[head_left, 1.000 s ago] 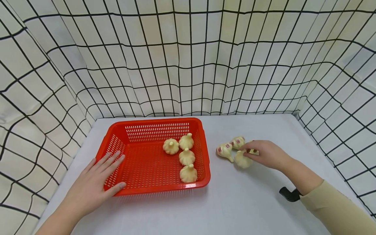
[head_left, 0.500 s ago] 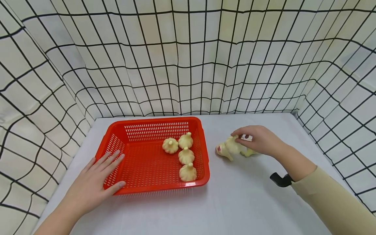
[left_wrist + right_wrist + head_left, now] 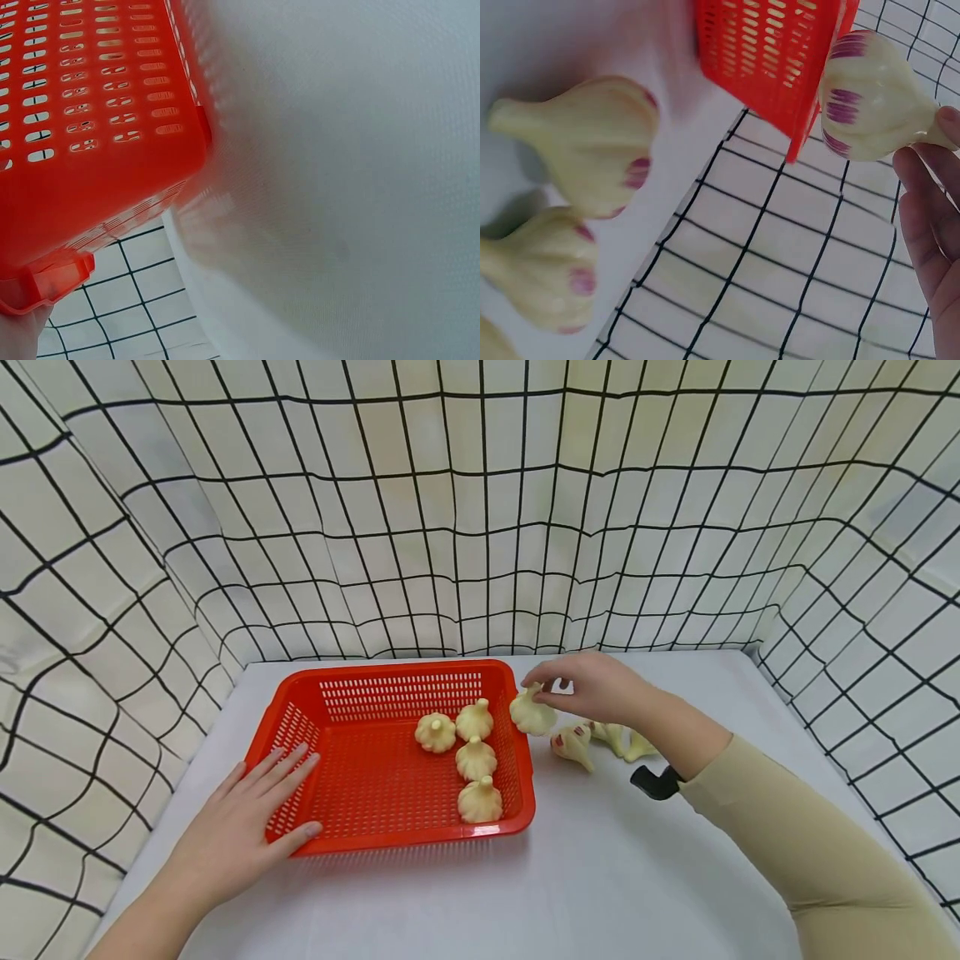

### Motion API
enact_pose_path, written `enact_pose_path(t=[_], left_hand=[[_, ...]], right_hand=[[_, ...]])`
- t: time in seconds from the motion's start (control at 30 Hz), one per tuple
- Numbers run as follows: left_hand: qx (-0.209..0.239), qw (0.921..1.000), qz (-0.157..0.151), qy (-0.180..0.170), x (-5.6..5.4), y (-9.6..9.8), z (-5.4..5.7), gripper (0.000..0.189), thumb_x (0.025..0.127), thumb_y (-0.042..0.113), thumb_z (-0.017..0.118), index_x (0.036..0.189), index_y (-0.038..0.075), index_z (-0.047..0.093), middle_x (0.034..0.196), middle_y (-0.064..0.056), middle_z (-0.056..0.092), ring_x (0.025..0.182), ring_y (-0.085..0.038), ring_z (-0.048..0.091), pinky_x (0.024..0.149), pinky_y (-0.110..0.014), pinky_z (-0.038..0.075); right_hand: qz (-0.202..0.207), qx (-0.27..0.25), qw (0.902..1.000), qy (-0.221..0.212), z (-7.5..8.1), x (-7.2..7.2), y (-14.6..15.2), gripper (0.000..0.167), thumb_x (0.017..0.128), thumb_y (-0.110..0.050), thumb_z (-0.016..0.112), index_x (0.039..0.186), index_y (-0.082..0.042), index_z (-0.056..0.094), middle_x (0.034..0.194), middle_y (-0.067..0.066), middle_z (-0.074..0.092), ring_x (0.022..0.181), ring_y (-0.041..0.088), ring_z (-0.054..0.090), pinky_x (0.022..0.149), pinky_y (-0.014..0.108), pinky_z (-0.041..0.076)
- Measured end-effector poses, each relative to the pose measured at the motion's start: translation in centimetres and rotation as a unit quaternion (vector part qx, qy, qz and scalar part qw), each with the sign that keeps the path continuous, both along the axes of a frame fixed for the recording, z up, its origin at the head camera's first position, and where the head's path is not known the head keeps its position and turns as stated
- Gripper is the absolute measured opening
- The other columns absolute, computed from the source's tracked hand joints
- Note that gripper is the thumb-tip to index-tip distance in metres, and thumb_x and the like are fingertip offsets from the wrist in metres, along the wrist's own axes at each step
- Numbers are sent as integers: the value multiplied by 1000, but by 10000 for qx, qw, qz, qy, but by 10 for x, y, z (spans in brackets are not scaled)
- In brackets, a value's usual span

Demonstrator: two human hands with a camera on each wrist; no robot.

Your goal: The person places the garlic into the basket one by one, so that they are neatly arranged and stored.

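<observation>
My right hand (image 3: 596,685) pinches a garlic bulb (image 3: 533,712) by its stem, beside the right rim of the red plastic basket (image 3: 405,842). Purple streaks mark that bulb's underside in the right wrist view (image 3: 870,97). Several cream garlic bulbs (image 3: 477,760) stand stem-up along the basket's right part. My left hand (image 3: 240,831) lies with straight, spread fingers over the basket's left rim, its thumb on the front rim. On the table to the right of the basket lie more garlic bulbs, the nearest one (image 3: 572,744) on its side, others partly behind my right wrist.
Black netting (image 3: 487,535) over white cloth walls in the white table (image 3: 480,902) at the back and both sides. A black wrist mount (image 3: 656,782) sticks out from under the right sleeve (image 3: 795,835).
My right hand has lifted a garlic bulb off the group on the table and carried it left to the basket's right rim. The left hand and basket stay put.
</observation>
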State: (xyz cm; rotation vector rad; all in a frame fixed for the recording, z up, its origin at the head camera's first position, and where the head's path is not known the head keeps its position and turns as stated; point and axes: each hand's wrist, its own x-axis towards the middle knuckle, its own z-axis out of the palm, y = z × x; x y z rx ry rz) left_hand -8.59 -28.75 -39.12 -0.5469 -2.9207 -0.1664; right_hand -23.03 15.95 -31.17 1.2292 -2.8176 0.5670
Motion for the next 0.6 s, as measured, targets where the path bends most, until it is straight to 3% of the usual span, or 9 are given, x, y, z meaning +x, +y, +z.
enact_pose_path(t=[0.33,0.6], left_hand=[[-21,10000,22,-74,0,-1,1,86,88,57,65,157,21,30,160,-11,32,142,-40,31,118,-34,-17],[-10,10000,15,-66,-1,-1,0,86,88,58,64,158,21,29,160,-11,32,141,-41,32,118,-35,-16]], right_hand=[[583,316,9978,-47,9,-12,-49,19,95,-27,69,114,-24,71,96,-14,69,86,4,62,76,25,53],[1007,855,9912,-110,11,-11,-87,16,96,-29,66,111,-27,69,95,-18,67,87,1,60,76,22,49]])
